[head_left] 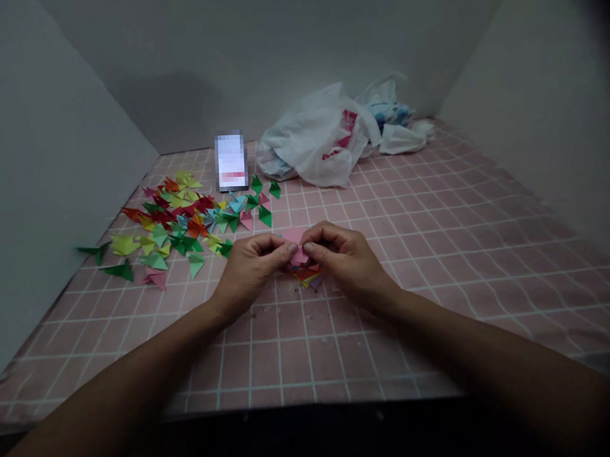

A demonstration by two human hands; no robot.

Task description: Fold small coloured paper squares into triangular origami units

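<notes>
A small sheet of pink paper (pixel 295 237) is pinched between both of my hands near the middle of the table. My left hand (pixel 256 263) grips its left side between thumb and index finger. On the right side, my right hand (pixel 343 257) holds it the same way. The paper's lower part is partly hidden by my fingers. Just beneath it lies a stack of coloured paper (pixel 307 278), with yellow, orange and purple edges showing. Many folded paper cranes (pixel 185 244) in green, yellow, red, blue and pink are spread to the left of my hands.
A phone (pixel 231 161) with a lit, blurred screen stands upright behind the cranes. White plastic bags (pixel 312 138) lie at the back, against the wall. A pink checked tablecloth (pixel 435 230) covers the table, with walls on the left, back and right.
</notes>
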